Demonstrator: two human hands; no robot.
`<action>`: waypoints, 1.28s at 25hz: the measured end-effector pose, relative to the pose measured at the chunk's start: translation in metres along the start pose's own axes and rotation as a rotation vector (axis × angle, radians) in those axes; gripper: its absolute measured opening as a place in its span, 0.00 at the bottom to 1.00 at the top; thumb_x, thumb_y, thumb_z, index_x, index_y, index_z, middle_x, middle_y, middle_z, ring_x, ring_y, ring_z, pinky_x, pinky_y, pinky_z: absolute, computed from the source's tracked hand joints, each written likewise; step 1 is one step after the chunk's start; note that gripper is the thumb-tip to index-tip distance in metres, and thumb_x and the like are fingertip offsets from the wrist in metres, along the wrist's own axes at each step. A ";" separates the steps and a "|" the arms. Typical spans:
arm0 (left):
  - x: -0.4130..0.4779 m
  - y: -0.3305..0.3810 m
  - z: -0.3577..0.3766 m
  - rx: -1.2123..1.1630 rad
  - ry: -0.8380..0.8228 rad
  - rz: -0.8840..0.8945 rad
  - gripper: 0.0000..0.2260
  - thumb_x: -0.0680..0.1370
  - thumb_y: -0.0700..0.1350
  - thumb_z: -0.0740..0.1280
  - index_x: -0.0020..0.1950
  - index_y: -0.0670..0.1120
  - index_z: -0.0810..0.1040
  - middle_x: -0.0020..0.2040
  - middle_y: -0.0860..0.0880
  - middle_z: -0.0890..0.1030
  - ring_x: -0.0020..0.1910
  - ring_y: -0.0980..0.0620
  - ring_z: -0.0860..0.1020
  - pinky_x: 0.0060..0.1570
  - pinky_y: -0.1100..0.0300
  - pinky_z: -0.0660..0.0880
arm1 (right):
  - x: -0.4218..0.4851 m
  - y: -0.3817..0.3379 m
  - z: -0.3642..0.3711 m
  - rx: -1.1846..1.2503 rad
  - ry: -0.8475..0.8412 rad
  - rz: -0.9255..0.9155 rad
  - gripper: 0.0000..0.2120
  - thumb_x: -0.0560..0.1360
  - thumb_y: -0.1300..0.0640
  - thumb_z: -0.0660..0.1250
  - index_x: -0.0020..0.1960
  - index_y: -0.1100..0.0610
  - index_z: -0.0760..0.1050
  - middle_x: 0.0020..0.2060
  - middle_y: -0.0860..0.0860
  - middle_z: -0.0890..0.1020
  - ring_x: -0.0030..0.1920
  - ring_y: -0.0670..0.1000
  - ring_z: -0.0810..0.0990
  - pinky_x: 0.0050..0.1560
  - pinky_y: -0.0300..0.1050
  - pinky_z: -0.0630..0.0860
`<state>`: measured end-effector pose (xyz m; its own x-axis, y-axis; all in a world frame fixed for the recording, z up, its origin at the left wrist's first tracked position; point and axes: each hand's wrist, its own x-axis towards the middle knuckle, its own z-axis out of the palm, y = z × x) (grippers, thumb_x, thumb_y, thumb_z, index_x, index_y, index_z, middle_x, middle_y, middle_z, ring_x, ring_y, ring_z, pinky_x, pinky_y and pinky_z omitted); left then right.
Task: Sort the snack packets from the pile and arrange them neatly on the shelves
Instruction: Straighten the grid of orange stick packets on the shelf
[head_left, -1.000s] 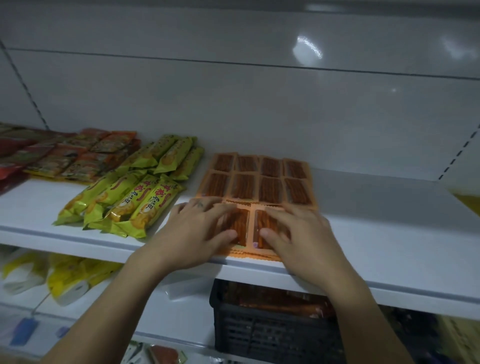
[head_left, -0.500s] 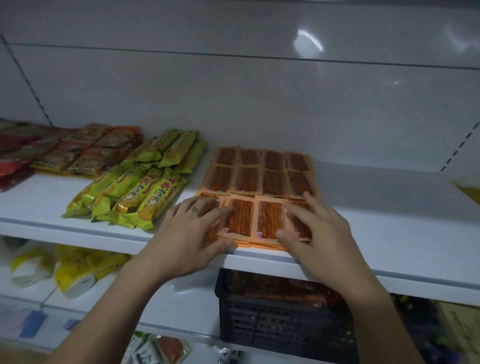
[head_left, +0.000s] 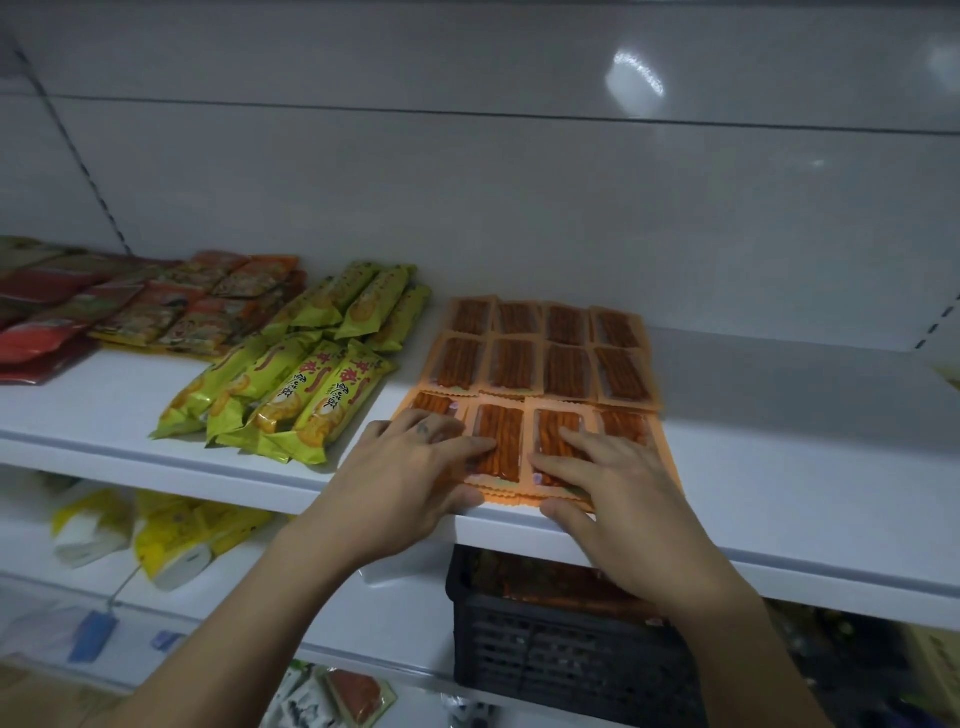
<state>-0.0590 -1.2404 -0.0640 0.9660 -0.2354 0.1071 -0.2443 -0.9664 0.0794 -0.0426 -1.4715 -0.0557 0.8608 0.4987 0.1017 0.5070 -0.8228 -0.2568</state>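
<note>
Left hand (head_left: 410, 467) and right hand (head_left: 618, 483) pressing flat on orange packets (head_left: 514, 364), front row partly hidden

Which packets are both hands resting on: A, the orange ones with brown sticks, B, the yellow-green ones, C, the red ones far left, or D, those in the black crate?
A: the left hand and the right hand lie flat on the front row of orange packets at the edge of the shelf.
</note>
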 end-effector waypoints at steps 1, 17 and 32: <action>0.000 0.000 0.000 -0.001 0.018 0.001 0.25 0.79 0.64 0.58 0.75 0.65 0.60 0.74 0.56 0.66 0.73 0.53 0.60 0.66 0.53 0.62 | 0.001 -0.001 -0.001 -0.008 -0.007 -0.003 0.22 0.81 0.41 0.57 0.74 0.35 0.60 0.77 0.41 0.55 0.76 0.45 0.49 0.75 0.44 0.42; -0.040 -0.100 -0.038 0.123 0.146 0.036 0.33 0.73 0.69 0.44 0.73 0.58 0.67 0.72 0.53 0.70 0.71 0.49 0.66 0.67 0.51 0.62 | 0.065 -0.124 0.008 -0.063 0.065 0.019 0.27 0.78 0.39 0.60 0.75 0.40 0.60 0.77 0.46 0.61 0.76 0.50 0.56 0.75 0.50 0.48; -0.061 -0.221 -0.042 0.042 -0.032 0.083 0.24 0.80 0.65 0.55 0.75 0.62 0.60 0.77 0.48 0.60 0.74 0.46 0.56 0.65 0.47 0.64 | 0.122 -0.240 0.053 -0.031 0.061 0.234 0.24 0.75 0.37 0.65 0.68 0.45 0.72 0.69 0.49 0.71 0.68 0.52 0.68 0.63 0.50 0.69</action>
<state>-0.0676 -1.0082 -0.0466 0.9449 -0.3175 0.0797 -0.3206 -0.9468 0.0296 -0.0614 -1.1982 -0.0328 0.9555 0.2771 0.1010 0.2940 -0.9223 -0.2507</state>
